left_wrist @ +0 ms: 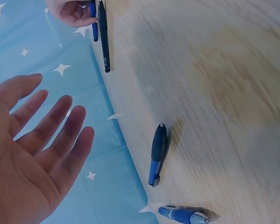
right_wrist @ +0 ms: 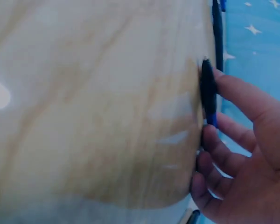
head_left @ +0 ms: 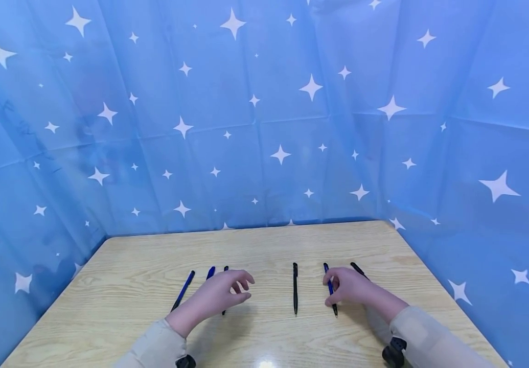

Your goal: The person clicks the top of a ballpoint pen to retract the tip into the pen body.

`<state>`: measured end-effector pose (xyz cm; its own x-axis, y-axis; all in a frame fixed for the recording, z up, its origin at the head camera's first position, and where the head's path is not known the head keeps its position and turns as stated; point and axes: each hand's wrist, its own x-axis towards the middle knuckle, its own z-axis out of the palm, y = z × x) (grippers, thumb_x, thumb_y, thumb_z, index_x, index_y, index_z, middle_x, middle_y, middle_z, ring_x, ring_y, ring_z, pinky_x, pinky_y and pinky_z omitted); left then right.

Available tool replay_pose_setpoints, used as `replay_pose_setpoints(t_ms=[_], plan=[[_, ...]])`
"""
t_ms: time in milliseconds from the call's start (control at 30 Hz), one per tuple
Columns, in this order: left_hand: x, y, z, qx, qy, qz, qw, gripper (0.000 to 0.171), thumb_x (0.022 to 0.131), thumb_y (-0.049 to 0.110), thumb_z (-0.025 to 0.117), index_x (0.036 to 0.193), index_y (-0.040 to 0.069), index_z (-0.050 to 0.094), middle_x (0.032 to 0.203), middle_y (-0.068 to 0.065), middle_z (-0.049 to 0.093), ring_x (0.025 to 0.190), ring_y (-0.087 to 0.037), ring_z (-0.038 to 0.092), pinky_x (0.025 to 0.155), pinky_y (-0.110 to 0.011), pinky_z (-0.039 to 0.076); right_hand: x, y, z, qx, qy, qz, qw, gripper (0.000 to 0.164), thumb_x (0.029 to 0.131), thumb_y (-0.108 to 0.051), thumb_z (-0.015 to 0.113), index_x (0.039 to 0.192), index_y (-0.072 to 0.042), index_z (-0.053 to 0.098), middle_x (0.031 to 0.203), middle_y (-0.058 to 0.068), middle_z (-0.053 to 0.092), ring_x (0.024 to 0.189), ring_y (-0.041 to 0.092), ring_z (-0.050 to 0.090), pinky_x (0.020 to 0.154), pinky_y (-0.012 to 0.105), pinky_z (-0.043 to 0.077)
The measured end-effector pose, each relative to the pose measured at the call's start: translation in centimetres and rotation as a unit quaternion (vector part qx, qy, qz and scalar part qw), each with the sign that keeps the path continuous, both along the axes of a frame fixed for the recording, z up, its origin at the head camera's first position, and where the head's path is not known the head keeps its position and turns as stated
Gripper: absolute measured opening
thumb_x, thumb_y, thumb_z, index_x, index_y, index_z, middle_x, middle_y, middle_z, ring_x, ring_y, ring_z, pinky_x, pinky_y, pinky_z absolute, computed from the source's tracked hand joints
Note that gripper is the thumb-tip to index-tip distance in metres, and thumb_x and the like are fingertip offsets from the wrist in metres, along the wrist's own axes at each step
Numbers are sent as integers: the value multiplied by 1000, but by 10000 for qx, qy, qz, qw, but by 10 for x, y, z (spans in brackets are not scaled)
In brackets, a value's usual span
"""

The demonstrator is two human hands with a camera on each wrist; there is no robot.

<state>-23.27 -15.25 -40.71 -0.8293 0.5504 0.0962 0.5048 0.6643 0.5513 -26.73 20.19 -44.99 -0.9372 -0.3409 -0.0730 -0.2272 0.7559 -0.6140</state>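
Observation:
My right hand point(head_left: 353, 287) is at the table's right side, thumb and fingers about a blue pen point(head_left: 330, 287) with a dark grip. The right wrist view shows the thumb against that pen point(right_wrist: 207, 88). Left of it lies a black pen point(head_left: 295, 289), tip toward me. My left hand point(head_left: 220, 294) hovers over the table, fingers loosely bent and holding nothing. Near it lie a blue pen with a dark lower part point(head_left: 183, 291), a second blue pen point(head_left: 211, 272) and a dark pen point(head_left: 225, 268), the latter two partly hidden by the hand.
Another black pen point(head_left: 359, 269) slants behind my right hand, partly covered by it. The pens lie on a light wooden table point(head_left: 264, 245). Blue curtains point(head_left: 264, 112) with white stars hang behind the table and along both sides.

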Motion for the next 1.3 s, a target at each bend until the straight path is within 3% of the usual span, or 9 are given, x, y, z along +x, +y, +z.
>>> replay_pose_setpoints(t_ms=[167,333,467,567,767,1033,1300], plan=[[0,1,0,-11,6,-15,10000,27,92,20,69,117,12,65,98,4,65,84,-5,60,70,-26,52,0,-3,9,171,-254,-55,9995,42,65,-8,90,99,-10,66,75,4,55,64,18,50,59,32,41],[1,6,2,68,-18,-13,10000,25,92,22,70,116,16,66,97,10,64,84,-4,60,71,-26,51,1,-6,16,141,-783,-228,9966,40,68,-1,87,99,-11,64,71,6,57,51,15,46,48,28,38],[2,13,4,151,42,-40,9999,24,92,24,70,115,19,66,95,14,63,84,-3,60,71,-26,51,3,-8,21,13,-1081,-333,9936,40,69,7,82,101,-9,62,69,10,58,48,18,53,45,30,46],[2,19,6,160,90,-36,9998,24,93,25,69,116,21,65,96,15,63,85,-3,60,71,-26,51,3,-10,24,105,-1079,-321,9936,40,70,10,78,102,-9,62,74,12,57,51,21,61,48,33,53],[1,31,13,206,21,-24,9998,23,94,26,68,116,23,65,96,15,62,85,-3,59,71,-26,52,4,-11,29,237,-1129,-270,9930,41,72,13,74,104,-10,61,79,12,55,51,21,61,50,33,55],[-3,50,18,443,-117,-15,9989,23,94,26,68,116,24,65,96,15,61,86,-3,59,73,-27,52,13,-15,42,-446,-969,-311,9938,48,71,16,74,111,-9,61,75,14,53,52,22,55,51,39,55],[-7,65,22,586,5,29,9983,23,94,26,68,117,25,65,97,14,62,88,-3,60,73,-27,52,25,-29,52,-841,-772,95,9934,47,73,16,73,111,-9,59,82,12,53,59,22,57,54,38,56]])
